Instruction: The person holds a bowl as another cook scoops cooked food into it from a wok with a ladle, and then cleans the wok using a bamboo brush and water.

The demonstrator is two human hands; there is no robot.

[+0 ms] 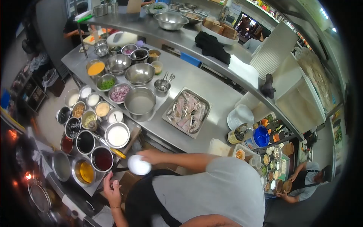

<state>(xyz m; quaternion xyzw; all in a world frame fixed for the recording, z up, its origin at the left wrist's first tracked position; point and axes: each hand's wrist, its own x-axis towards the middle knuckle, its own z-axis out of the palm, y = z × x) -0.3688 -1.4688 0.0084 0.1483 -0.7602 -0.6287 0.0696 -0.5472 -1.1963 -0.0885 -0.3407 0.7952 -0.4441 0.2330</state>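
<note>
My right hand (150,156) grips a small white round bowl (139,165), slightly blurred, in front of my apron. Beside the sauce pots my left hand (112,189) is raised with its fingers apart, holding nothing. Just past it stands a pot of dark red liquid (102,159). A pot of yellow oil (85,172) with a ladle in it is at its left. Behind them are a pot of black liquid (86,142) and a pot of white liquid (117,135). A yellow-handled tool (118,153) lies across the pots near my right hand.
A steel table (159,125) carries a tray of raw fish or meat pieces (188,112), steel bowls and a large pot (140,101). A raised shelf (181,36) runs above it. Burner flames (28,176) glow at far left. A co-worker (308,181) stands at far right.
</note>
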